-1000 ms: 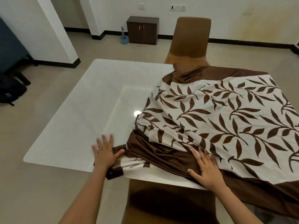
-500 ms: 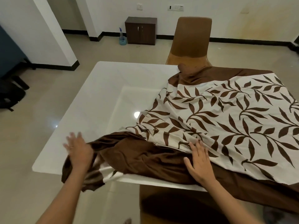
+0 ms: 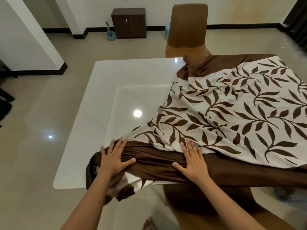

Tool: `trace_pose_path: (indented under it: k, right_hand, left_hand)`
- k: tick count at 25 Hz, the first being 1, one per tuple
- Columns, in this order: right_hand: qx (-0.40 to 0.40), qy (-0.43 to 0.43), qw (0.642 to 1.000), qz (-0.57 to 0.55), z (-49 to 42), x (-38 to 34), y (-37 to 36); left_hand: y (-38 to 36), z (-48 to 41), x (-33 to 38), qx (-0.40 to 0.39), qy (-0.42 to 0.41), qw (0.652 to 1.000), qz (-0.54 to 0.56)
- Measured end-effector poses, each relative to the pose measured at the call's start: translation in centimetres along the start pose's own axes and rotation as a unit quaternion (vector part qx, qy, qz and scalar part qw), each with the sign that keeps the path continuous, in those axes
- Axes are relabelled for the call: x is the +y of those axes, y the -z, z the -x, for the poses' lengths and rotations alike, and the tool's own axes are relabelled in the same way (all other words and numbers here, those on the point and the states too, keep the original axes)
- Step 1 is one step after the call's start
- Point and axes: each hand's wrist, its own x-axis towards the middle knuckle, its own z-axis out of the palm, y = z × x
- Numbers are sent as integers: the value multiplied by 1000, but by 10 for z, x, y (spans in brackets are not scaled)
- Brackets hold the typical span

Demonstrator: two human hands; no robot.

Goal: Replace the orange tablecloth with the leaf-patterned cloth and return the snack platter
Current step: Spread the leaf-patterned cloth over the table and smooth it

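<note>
Left hand (image 3: pixel 114 159) flat on leaf-patterned cloth (image 3: pixel 232 117), chair (image 3: pixel 188 29) beyond.

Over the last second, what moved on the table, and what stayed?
The left hand swept out past the table's left edge, then returned flat onto the leaf-patterned cloth, whose near corner now hangs over the table edge. The right hand stayed pressing the brown border.

Cloth (image 3: pixel 232 113) covers table (image 3: pixel 116 80) right half; chair (image 3: pixel 187 30) behind; cabinet (image 3: pixel 128 22) far left, apparently against wall.
</note>
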Motion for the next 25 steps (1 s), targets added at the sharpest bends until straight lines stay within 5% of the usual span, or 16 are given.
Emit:
trace_pose_path:
  k: [5, 8, 12, 15, 18, 20, 22, 23, 25]
  right_hand:
    - [1, -35, 999, -9, 0, -14, 11]
    - [25, -2, 996, -84, -13, -57, 23]
    - [12, 38, 990, -135, -38, -109, 15]
    - [-4, -4, 994, -105, -45, -111, 1]
    - [66, -36, 965, -250, -49, -117, 6]
    - [106, -50, 919, -377, -53, -123, 23]
    - [102, -34, 895, -432, -53, -130, 37]
    - [96, -17, 893, -439, -52, -131, 40]
    - [90, 29, 906, -414, -51, -132, 39]
  left_hand:
    - [17, -4, 12, 46, 28, 990, 130]
    - [30, -6, 36, 76, 89, 952, 282]
    - [48, -15, 43, -82, 214, 845, 483]
    - [65, -14, 46, -294, 168, 828, 447]
    - [57, -26, 58, -327, 162, 818, 445]
    - [53, -34, 72, -279, 203, 761, 550]
    - [56, -38, 87, -242, 281, 644, 669]
    - [58, -38, 93, -239, 290, 615, 693]
    - [63, -39, 102, -251, 263, 633, 683]
